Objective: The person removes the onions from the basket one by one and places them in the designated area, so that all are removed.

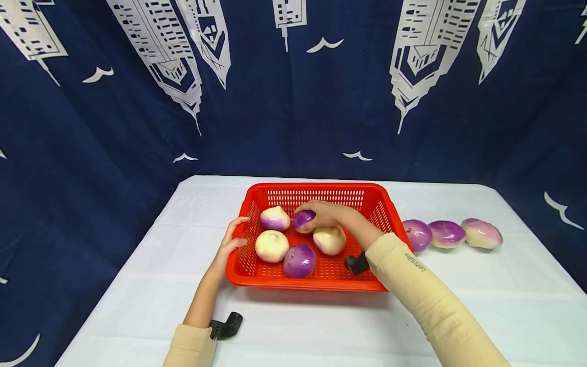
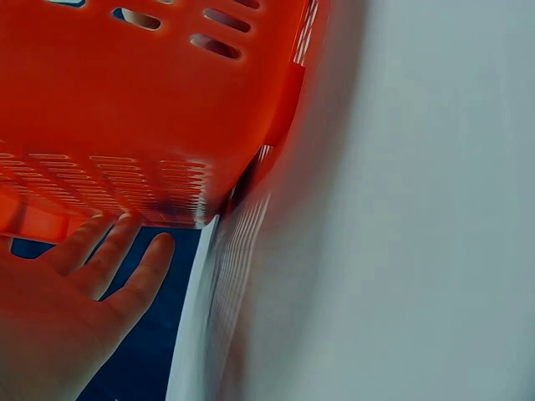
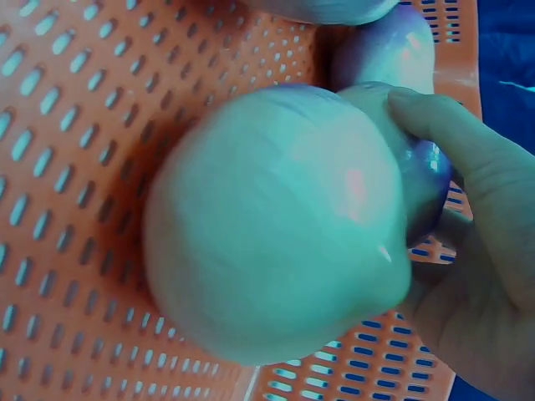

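- The right hand [image 1: 323, 214] reaches over the basket [image 1: 321, 191] from the near right side, fingers curled round a purple turnip [image 1: 302, 219] toward the basket's back middle; the grip from above lets the turnip be set low among the others.
- In the right wrist view the fingers [image 3: 451, 142] wrap that purple turnip, and a pale turnip [image 3: 276, 225] lies just beside it, filling most of the picture.
- The left hand [image 1: 229, 242] rests against the basket's left wall, fingers straight and spread, thumb at the rim; I judge it braces the basket so it does not slide on the table [image 1: 137, 285].
- The left wrist view shows those fingers [image 2: 109, 259] flat against the red wall [image 2: 150, 109], gripping nothing.
- Four more turnips lie in the basket: one pale and purple at back left [image 1: 275, 218], one pale at left [image 1: 272, 246], one purple in front [image 1: 299, 261], one pale [image 1: 330, 239] under the right wrist. They sit close, some touching.
- Three turnips [image 1: 447, 233] lie in a row on the table just right of the basket, within the right hand's easy reach.
- A blue cloth [image 1: 293, 102] with white buildings hangs behind.
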